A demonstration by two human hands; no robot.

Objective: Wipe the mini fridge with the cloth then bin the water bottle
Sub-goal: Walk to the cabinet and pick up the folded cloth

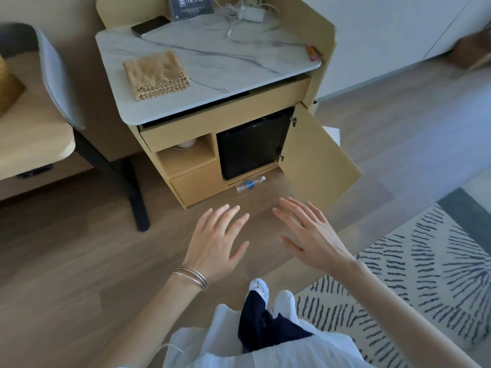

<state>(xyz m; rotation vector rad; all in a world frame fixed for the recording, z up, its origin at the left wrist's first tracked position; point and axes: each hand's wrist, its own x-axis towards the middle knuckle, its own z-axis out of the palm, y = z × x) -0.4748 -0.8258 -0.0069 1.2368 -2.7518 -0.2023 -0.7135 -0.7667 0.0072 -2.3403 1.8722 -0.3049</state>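
A black mini fridge (251, 144) sits shut inside the wooden cabinet, whose door (318, 158) stands swung open to the right. A tan woven cloth (155, 74) lies folded on the marble top (225, 65), at its left side. A clear water bottle (250, 184) with a blue label lies on its side on the floor just in front of the fridge. My left hand (218, 245) and my right hand (310, 232) hover over the floor below the bottle, palms down, fingers spread, holding nothing.
A phone (150, 25), a sign (190, 6) and a charger with cable (249, 13) are on the marble top. A grey chair (57, 75) and desk (29, 144) stand at the left. A patterned rug (425, 274) lies at the right.
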